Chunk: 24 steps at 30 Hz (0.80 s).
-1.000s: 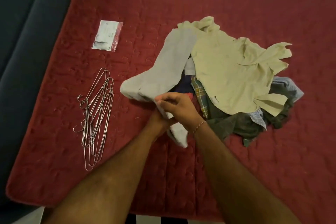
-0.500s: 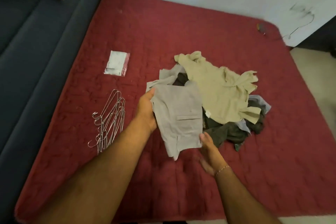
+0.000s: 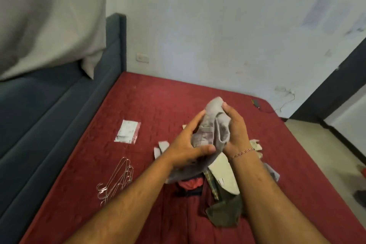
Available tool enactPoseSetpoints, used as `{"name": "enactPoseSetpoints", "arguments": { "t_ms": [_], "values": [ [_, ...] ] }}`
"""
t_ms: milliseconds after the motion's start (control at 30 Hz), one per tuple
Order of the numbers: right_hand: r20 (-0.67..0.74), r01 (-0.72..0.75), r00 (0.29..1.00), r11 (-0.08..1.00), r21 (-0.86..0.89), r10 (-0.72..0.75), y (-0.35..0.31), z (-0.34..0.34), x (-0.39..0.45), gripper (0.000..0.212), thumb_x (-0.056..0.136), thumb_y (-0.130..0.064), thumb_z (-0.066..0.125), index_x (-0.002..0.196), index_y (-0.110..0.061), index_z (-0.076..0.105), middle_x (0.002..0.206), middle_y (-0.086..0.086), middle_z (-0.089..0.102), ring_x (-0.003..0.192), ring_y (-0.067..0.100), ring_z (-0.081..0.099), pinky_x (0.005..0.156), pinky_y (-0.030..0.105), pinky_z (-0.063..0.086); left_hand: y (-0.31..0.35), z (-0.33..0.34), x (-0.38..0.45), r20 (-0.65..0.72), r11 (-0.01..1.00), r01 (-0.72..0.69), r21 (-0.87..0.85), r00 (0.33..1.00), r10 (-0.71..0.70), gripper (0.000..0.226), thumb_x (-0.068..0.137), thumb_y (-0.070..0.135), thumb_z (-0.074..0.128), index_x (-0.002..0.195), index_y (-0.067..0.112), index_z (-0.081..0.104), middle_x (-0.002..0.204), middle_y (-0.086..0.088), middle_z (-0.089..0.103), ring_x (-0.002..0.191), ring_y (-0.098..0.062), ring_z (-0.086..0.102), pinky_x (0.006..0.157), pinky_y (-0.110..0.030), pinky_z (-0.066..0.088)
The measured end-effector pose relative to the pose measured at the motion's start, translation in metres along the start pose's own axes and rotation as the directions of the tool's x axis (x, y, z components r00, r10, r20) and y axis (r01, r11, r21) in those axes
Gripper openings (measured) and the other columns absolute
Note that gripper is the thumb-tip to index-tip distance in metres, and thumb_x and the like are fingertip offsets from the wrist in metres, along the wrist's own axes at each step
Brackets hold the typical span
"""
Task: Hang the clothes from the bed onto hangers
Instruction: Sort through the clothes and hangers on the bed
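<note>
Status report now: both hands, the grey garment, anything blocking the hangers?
Left hand and right hand both grip the grey garment, lifted above the clothes pile. Wire hangers lie untouched on the bed, nothing on them.

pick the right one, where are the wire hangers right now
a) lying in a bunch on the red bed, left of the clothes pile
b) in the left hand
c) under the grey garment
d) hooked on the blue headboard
a: the wire hangers lie bunched on the red bed, left of the clothes pile, while the left hand and right hand both grip the grey garment.
</note>
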State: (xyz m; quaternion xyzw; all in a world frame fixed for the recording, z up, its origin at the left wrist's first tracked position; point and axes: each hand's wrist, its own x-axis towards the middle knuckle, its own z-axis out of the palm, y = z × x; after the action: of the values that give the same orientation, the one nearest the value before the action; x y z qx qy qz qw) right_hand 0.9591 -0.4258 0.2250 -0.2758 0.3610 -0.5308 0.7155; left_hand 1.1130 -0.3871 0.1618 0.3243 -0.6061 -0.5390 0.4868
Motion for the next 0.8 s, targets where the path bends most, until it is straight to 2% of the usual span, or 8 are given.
{"name": "enactPoseSetpoints", "arguments": {
  "t_ms": [133,233,367,467,567,633,733,800],
  "values": [
    [0.346,0.288,0.911,0.946,-0.147,-0.224,-0.029,0.050,-0.015,0.084,0.089,-0.040,0.077,0.158,-0.021,0.032,0.157,0.013,0.045,0.144,0.033,0.046,0.119,0.052,0.038,0.059,0.004,0.038,-0.197,0.978,-0.187,-0.087,0.966,0.167,0.084,0.090,0.020,0.080,0.158,0.028,0.032,0.153,0.006,0.053,0.141,-0.013,0.051,0.112,-0.037,0.048],
    [0.534,0.637,0.769,0.504,-0.583,-0.353,-0.053,0.074,-0.020,0.088,0.083,-0.032,0.082,0.158,-0.025,0.036,0.163,-0.005,0.039,0.150,0.016,0.038,0.119,0.042,0.038,0.100,0.003,0.067,-0.208,0.950,-0.311,-0.011,0.930,0.302,0.079,0.092,0.001,0.071,0.159,0.020,0.032,0.147,0.004,0.057,0.136,-0.014,0.056,0.106,-0.033,0.052],
    [0.528,0.776,0.560,0.183,-0.603,-0.638,-0.116,0.106,-0.015,0.032,0.099,-0.015,0.064,0.130,-0.017,0.070,0.123,-0.006,0.074,0.115,0.010,0.069,0.098,0.034,0.056,0.156,-0.011,0.098,-0.114,0.948,-0.317,0.040,0.941,0.319,0.049,0.098,0.013,0.060,0.146,0.021,0.051,0.137,-0.001,0.067,0.129,-0.015,0.062,0.108,-0.036,0.051],
    [0.399,0.797,0.531,0.281,-0.535,-0.747,-0.181,0.115,-0.007,0.023,0.100,-0.001,0.060,0.095,-0.014,0.078,0.087,-0.002,0.076,0.079,0.010,0.068,0.073,0.031,0.054,0.205,-0.028,0.116,-0.132,0.962,-0.253,0.100,0.955,0.265,0.035,0.100,0.038,0.062,0.115,0.008,0.074,0.115,-0.019,0.075,0.104,-0.027,0.069,0.100,-0.060,0.052],
    [0.437,0.801,0.534,0.269,-0.534,-0.724,-0.265,0.082,-0.017,0.017,0.100,-0.004,0.060,0.097,-0.004,0.076,0.086,0.007,0.073,0.077,0.018,0.064,0.073,0.033,0.050,0.255,-0.062,0.119,-0.390,0.920,-0.308,0.242,0.838,0.383,0.040,0.088,0.051,0.076,0.082,0.012,0.077,0.084,-0.005,0.076,0.076,-0.017,0.068,0.078,-0.047,0.058],
    [0.531,0.829,0.536,0.291,-0.477,-0.656,-0.308,0.051,-0.034,0.015,0.097,-0.007,0.063,0.099,0.003,0.074,0.087,0.015,0.070,0.079,0.024,0.063,0.070,0.033,0.051,0.278,-0.094,0.117,-0.414,0.900,-0.408,0.152,0.801,0.433,0.039,0.079,0.046,0.085,0.091,0.009,0.080,0.092,-0.014,0.076,0.080,-0.023,0.071,0.081,-0.044,0.060],
    [0.525,0.719,0.692,0.537,-0.441,-0.496,-0.325,0.021,-0.016,0.019,0.094,-0.006,0.064,0.103,0.009,0.071,0.097,0.024,0.073,0.084,0.033,0.071,0.076,0.039,0.060,0.287,-0.100,0.126,-0.249,0.956,-0.275,0.099,0.924,0.291,0.030,0.085,0.028,0.083,0.091,-0.001,0.077,0.090,-0.020,0.076,0.076,-0.025,0.073,0.069,-0.031,0.062],
    [0.328,0.568,0.811,0.520,-0.638,-0.484,-0.314,0.011,0.032,0.026,0.089,-0.017,0.070,0.094,0.008,0.072,0.093,0.020,0.074,0.083,0.033,0.071,0.084,0.051,0.061,0.277,-0.092,0.161,-0.456,0.921,0.036,0.387,0.876,0.157,0.024,0.097,0.020,0.072,0.081,0.002,0.072,0.075,-0.009,0.072,0.070,-0.020,0.068,0.060,-0.025,0.052]
  ]
}}
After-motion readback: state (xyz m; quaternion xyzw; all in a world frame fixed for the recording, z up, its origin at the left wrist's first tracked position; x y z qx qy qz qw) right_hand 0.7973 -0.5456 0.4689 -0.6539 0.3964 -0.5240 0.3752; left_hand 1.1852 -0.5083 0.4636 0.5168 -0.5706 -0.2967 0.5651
